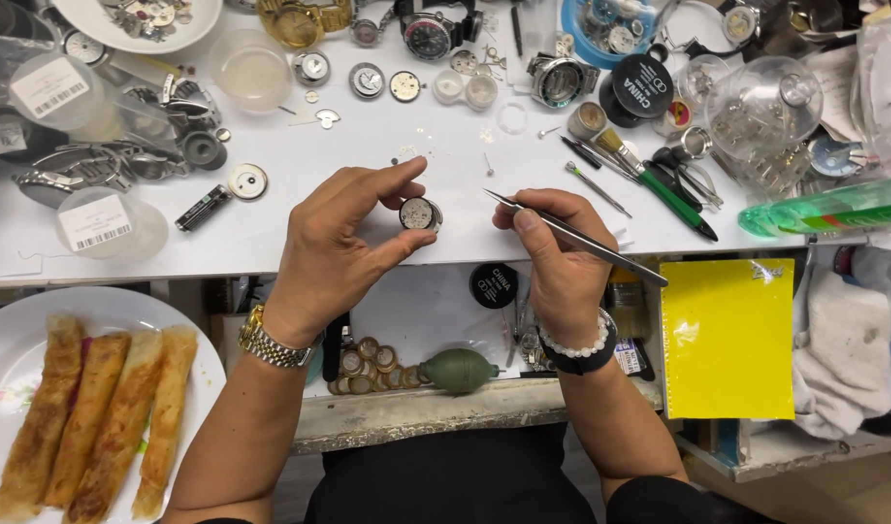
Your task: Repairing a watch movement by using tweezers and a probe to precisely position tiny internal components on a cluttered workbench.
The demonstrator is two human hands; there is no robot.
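My left hand (343, 243) pinches a small round watch movement (419, 213) between thumb and forefinger, just above the front edge of the white worktable (300, 175). A metal watch sits on that wrist. My right hand (557, 257) grips fine steel tweezers (571, 236) like a pen; their tip points left toward the movement, a short gap away. A bead bracelet and a dark band circle the right wrist.
Watch cases, dials, small parts and clear plastic cups litter the table's far side. A brush and green-handled tools (659, 184) lie to the right. A plate of fried rolls (96, 408) sits at lower left. A green rubber blower (460, 371) and a yellow pad (727, 335) lie below the table edge.
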